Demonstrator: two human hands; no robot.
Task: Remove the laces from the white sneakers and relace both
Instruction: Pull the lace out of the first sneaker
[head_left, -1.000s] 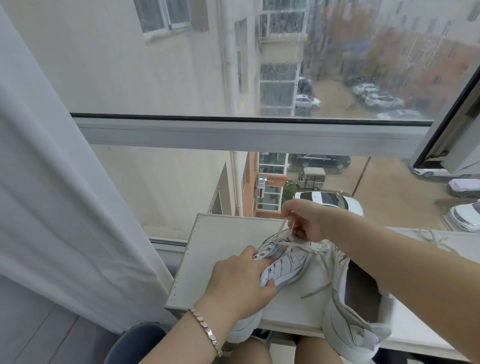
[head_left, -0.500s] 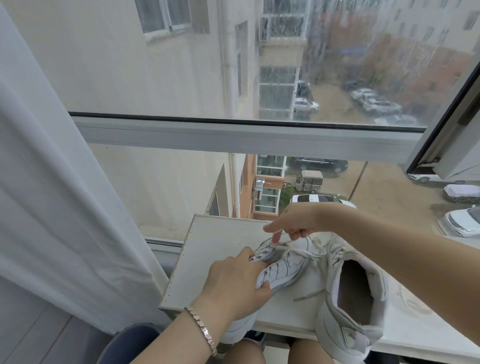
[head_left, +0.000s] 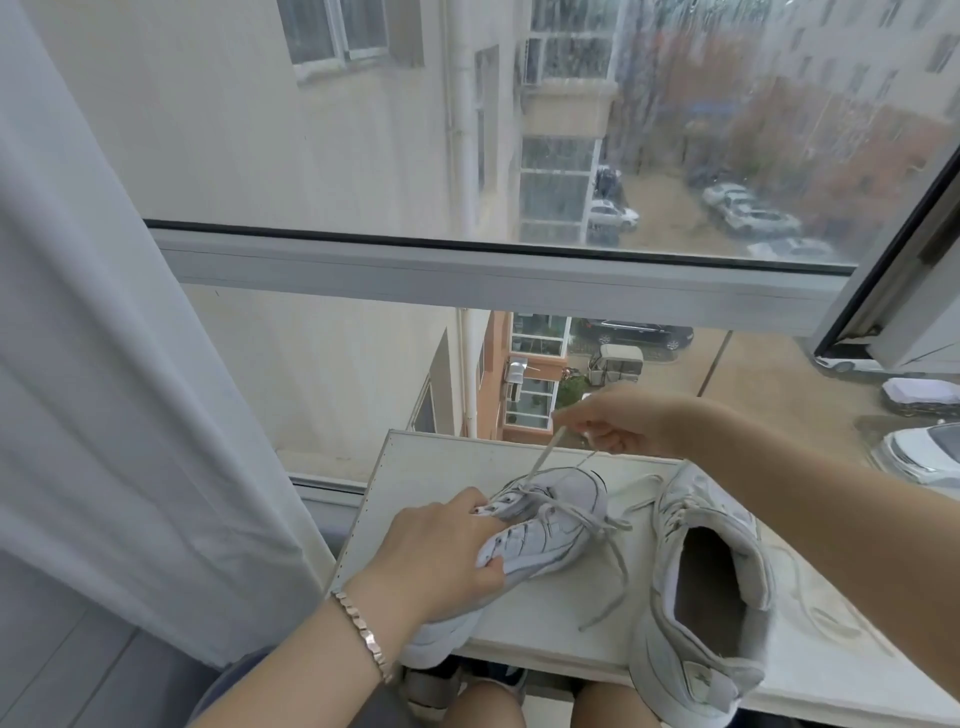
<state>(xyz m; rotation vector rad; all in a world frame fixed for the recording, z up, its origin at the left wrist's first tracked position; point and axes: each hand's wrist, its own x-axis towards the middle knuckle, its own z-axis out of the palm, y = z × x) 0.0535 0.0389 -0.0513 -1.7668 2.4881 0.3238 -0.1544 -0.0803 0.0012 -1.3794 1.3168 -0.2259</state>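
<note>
Two white sneakers lie on a white board (head_left: 415, 467) by the window. My left hand (head_left: 441, 556) grips the left sneaker (head_left: 550, 525) around its upper, near the eyelets, toe pointing away from me. My right hand (head_left: 618, 421) pinches a white lace (head_left: 543, 457) and holds it taut, rising from the sneaker's eyelets. Loose lace (head_left: 618, 561) trails over the board to the right of that shoe. The second sneaker (head_left: 701, 597) stands to the right with its opening facing me.
A window frame bar (head_left: 467, 270) runs across just beyond the board. A pale curtain (head_left: 130, 389) hangs at the left. More loose lace (head_left: 810, 613) lies on the board right of the second sneaker. My knees show below the board's near edge.
My right hand has risen and moved away from the left sneaker, drawing the lace up and taut. My left hand keeps its grip on the shoe.
</note>
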